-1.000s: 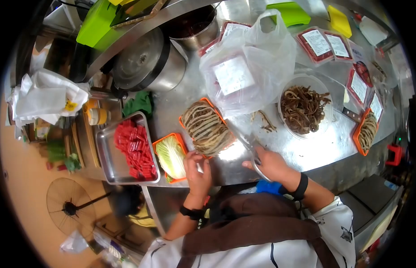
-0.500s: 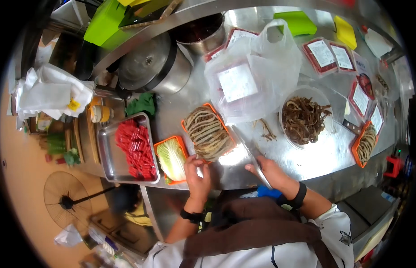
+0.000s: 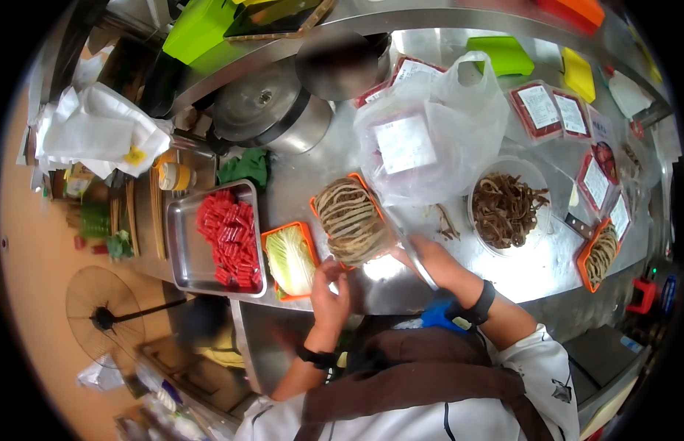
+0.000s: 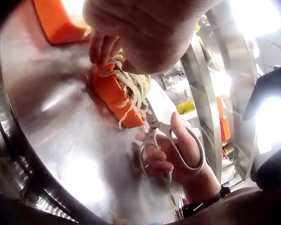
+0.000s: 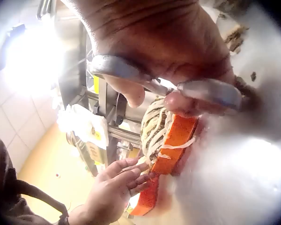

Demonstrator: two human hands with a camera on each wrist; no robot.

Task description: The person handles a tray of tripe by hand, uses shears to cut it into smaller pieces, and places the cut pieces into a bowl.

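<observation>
My right hand [image 3: 434, 264] grips a pair of metal scissors [image 4: 155, 123], its thumb and fingers in the two loops. The blades point at an orange tray [image 4: 113, 96] heaped with cream-and-brown strips [image 3: 349, 223] that look like sliced tripe. A few strips hang over the tray's side in both wrist views. My left hand [image 3: 329, 298] is at the tray's near left end, its relaxed fingers touching the rim [image 5: 155, 169]. Beside it another orange tray [image 3: 310, 246] holds a piece of napa cabbage [image 3: 289, 263].
Left stands a steel pan [image 3: 181, 272] of red wrapped pieces. A plastic bag [image 3: 459, 140] with labelled packs lies behind the strips. Right are a tub [image 3: 507, 213] of brown strips, a knife [image 3: 577, 225] and a smaller orange tray [image 3: 586, 268]. A lidded pot [image 3: 264, 110] stands behind.
My right hand with the scissors has moved left, close to the tray of strips. My left hand has stayed at the tray's end. The head view has shifted slightly.
</observation>
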